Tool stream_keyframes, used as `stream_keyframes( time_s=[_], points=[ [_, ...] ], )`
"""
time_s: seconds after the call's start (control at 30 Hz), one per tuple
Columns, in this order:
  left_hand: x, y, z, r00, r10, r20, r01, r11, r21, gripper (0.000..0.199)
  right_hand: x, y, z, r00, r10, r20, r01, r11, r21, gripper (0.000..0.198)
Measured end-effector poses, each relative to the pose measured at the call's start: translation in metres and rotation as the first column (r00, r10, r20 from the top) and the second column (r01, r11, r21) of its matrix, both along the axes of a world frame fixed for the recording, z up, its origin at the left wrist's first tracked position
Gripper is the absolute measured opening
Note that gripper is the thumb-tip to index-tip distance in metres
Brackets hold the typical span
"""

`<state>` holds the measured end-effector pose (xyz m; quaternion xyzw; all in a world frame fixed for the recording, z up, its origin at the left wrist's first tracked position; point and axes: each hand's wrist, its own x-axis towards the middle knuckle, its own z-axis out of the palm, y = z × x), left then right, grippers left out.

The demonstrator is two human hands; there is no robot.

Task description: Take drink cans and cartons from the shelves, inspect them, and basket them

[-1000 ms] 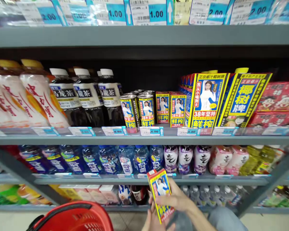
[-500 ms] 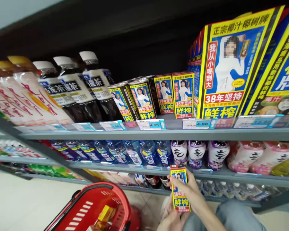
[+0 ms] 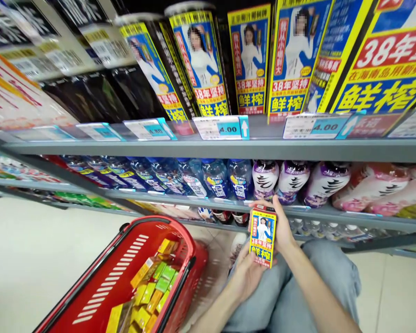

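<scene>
Right hand has shifted grip, clasping a carton with the left hand; red basket holds packets.

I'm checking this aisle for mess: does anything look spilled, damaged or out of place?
Nothing clearly stands out. The juice carton between the left hand and right hand shows no obvious dent, and no spill shows on the visible floor. Packets lie jumbled in the red basket, hardly odd there.

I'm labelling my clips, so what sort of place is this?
Likely a supermarket or convenience store: price tags line the shelf edge, bottled drinks stand in rows, and a red basket holds packets.
</scene>
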<state>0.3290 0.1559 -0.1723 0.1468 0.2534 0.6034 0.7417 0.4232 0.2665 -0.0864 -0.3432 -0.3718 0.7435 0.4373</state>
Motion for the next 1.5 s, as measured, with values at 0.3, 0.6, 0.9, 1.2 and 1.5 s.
stream_keyframes(
  time_s=[0.3, 0.6, 0.9, 1.2, 1.5],
  points=[
    [-0.005, 0.003, 0.021, 0.989, -0.094, -0.111, 0.091, 0.995, -0.029, 0.044, 0.015, -0.002, 0.004, 0.903, 0.077, -0.423, -0.158, 0.975, -0.159, 0.065],
    [0.014, 0.008, 0.014, 0.855, -0.442, 0.272, 0.473, 0.879, -0.055, 0.069, 0.015, 0.008, -0.003, 0.945, 0.162, -0.285, -0.213, 0.964, -0.160, 0.064],
    [0.009, 0.011, 0.021, 0.916, -0.292, 0.274, 0.326, 0.942, -0.086, 0.064, 0.000, 0.006, -0.005, 0.949, 0.101, -0.299, -0.171, 0.961, -0.216, 0.063],
    [0.010, 0.008, 0.026, 0.915, -0.242, 0.323, 0.298, 0.945, -0.135, 0.063, -0.008, 0.008, -0.002, 0.943, 0.064, -0.328, -0.156, 0.951, -0.266, 0.057],
    [0.005, 0.012, 0.026, 0.920, -0.239, 0.310, 0.295, 0.944, -0.149, 0.061, -0.006, 0.007, -0.008, 0.959, -0.009, -0.285, -0.078, 0.953, -0.292, 0.059]
  ],
)
